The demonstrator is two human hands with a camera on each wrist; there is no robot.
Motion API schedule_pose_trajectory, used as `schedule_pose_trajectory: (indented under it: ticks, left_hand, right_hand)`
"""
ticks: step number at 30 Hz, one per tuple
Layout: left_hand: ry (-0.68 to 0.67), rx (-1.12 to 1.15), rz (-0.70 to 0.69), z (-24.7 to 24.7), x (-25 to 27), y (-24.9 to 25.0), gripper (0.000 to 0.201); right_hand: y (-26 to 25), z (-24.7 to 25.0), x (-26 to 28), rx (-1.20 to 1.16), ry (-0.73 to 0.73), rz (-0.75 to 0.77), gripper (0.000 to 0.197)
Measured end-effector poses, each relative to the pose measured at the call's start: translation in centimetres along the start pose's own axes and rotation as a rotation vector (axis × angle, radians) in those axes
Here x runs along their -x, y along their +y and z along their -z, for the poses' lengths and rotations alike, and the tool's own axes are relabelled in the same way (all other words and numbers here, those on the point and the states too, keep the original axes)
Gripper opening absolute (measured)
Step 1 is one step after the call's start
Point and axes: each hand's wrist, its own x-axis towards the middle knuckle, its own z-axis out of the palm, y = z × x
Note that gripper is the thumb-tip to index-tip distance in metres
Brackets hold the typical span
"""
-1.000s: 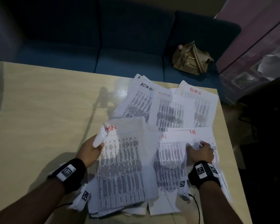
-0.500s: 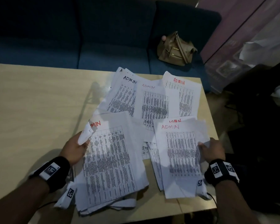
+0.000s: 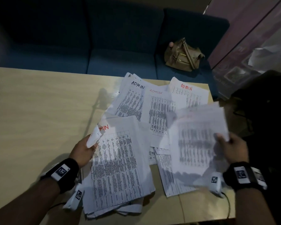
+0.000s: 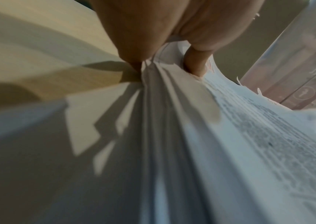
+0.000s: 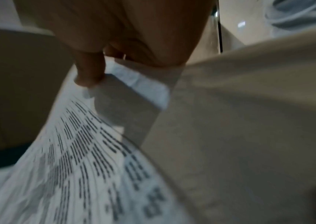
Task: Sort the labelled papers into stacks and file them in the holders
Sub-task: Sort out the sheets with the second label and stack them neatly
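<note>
Papers labelled ADMIN (image 3: 159,109) lie fanned across the far right part of the wooden table (image 3: 39,111), overlapping one another, with labels in black and red ink at their top edges. Nearer the person, a thick stack (image 3: 118,168) of printed sheets rests on the table, its top page marked ADMIN in red. The left hand (image 3: 83,151) grips this stack at its upper left corner — the left wrist view shows the thumb (image 4: 194,63) on top of the pages and the sheets bunched and creased under the grip. The right hand (image 3: 232,147) holds a single sheet (image 3: 196,140) lifted clear of the table, blurred, pinched at its right edge between the thumb (image 5: 90,71) above and the fingers beneath; its label cannot be read. More sheets (image 3: 167,174) lie under the lifted one, near the table's front edge. Beyond the table stands a dark blue sofa (image 3: 104,46) with a tan handbag (image 3: 183,56) sitting on its right seat.
</note>
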Motion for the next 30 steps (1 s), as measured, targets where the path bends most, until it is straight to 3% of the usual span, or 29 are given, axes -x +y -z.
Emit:
schedule_pose_trajectory:
  ticks: [4, 6, 9, 13, 15, 18, 21, 24, 27, 30]
  left_hand:
    - [0.006, 0.069, 0.010, 0.2, 0.5, 0.9, 0.034]
    - [-0.010, 0.108, -0.019, 0.3, 0.6, 1.4, 0.039]
    - [-0.039, 0.119, -0.064, -0.1, 0.6, 2.7, 0.042]
    - [-0.035, 0.190, -0.065, -1.1, 0.7, 4.3, 0.039]
    - [-0.022, 0.226, -0.070, -1.2, 1.0, 4.7, 0.035]
    - [-0.035, 0.289, -0.059, -1.3, 1.7, 5.3, 0.037]
    - [-0.031, 0.270, -0.037, -1.7, 1.8, 5.1, 0.049]
    - [-0.021, 0.271, -0.017, -1.7, 1.1, 4.3, 0.045]
    - [-0.067, 0.342, 0.005, -1.7, 1.1, 3.9, 0.042]
    - [-0.151, 0.369, 0.001, -2.0, 1.7, 3.9, 0.041]
  right_hand:
    - [-3.8, 3.5, -0.7, -0.152, 0.233, 0.097, 0.046]
    - [-5.8, 2.7, -0.3, -0.185, 0.206, 0.123, 0.044]
    - [-7.8, -1.3, 1.5, -0.196, -0.028, 0.126, 0.034]
    - [-8.5, -8.3, 5.3, -0.198, -0.326, 0.053, 0.048]
    - [-8.3, -11.6, 7.5, -0.314, -0.433, -0.007, 0.039]
    - [-8.2, -14.7, 9.8, -0.366, -0.549, -0.075, 0.041]
    - [-9.2, -15.7, 9.7, -0.244, -0.556, 0.012, 0.030]
    - [-9.6, -16.0, 8.8, -0.191, -0.516, 0.129, 0.058]
    - [-10.5, -15.3, 7.8, -0.323, -0.458, -0.024, 0.060]
    - [-11.7, -14.3, 7.7, -0.494, -0.380, 0.069, 0.061]
